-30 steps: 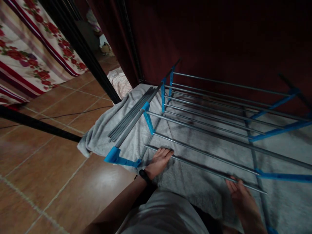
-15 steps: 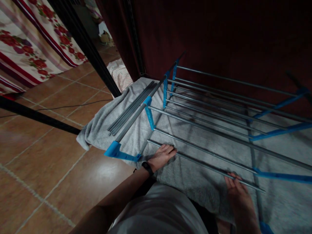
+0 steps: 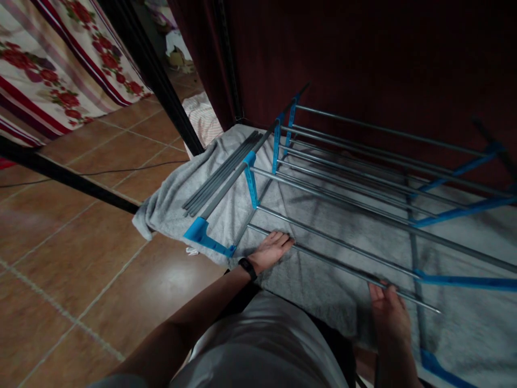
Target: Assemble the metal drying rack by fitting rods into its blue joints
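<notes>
A loose grey metal tube (image 3: 335, 263) lies crosswise in front of me, its right end free. Near its left end, my left hand (image 3: 274, 250) is closed over it from above, a black band on the wrist. My right hand (image 3: 386, 304) grips the same tube toward its right end, thumb on top and fingers underneath. Just beyond is a partly joined rack of grey tubes (image 3: 343, 202) and blue plastic brackets (image 3: 250, 180), lying on its side. The blue bracket (image 3: 208, 237) at the near left has no crossbar in its near end.
Several spare tubes (image 3: 224, 175) lie bundled left of the rack on a grey blanket (image 3: 169, 199). Black metal posts (image 3: 155, 75) stand at the left over a tiled floor (image 3: 92, 269). A dark red panel (image 3: 363, 59) rises behind; a floral curtain (image 3: 60, 70) hangs at left.
My right hand's thumb has come over the tube, and the tube has shifted slightly. My left hand stays on it. The whole view has turned a little.
</notes>
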Demonstrator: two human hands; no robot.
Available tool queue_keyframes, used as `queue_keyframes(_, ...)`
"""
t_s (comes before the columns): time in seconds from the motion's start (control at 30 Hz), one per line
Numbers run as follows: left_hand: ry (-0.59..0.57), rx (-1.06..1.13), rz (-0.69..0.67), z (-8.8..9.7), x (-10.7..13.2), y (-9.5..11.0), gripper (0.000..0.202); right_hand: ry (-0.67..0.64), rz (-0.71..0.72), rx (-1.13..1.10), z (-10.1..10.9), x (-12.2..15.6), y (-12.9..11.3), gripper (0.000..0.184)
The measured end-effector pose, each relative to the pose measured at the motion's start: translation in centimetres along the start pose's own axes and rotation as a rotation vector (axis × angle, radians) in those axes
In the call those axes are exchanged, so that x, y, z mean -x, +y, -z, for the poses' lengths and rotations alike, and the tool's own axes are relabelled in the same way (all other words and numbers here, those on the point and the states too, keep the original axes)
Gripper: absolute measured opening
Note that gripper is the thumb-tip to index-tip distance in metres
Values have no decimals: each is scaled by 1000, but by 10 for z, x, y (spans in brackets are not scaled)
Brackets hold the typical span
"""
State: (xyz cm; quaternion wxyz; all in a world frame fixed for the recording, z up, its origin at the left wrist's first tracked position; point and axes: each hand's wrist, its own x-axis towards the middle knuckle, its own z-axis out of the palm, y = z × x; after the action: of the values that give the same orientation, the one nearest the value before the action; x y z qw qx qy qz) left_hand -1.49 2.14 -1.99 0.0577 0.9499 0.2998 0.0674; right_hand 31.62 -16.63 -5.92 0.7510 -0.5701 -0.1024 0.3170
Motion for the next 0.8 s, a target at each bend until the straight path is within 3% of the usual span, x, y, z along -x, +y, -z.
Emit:
queue_keyframes(0.23,3,-41,-8,-10,3,-6,46,70,-72,-138,8,-11,17,31)
queue_keyframes(0.53,243,-57,-44,-51,5,-37,37,116,-54,-290,-15,-12,19,34)
queue_keyframes(0.8,304,-81,-145,-36,-7,-40,35,50,-63,-417,-20,-11,14,32)
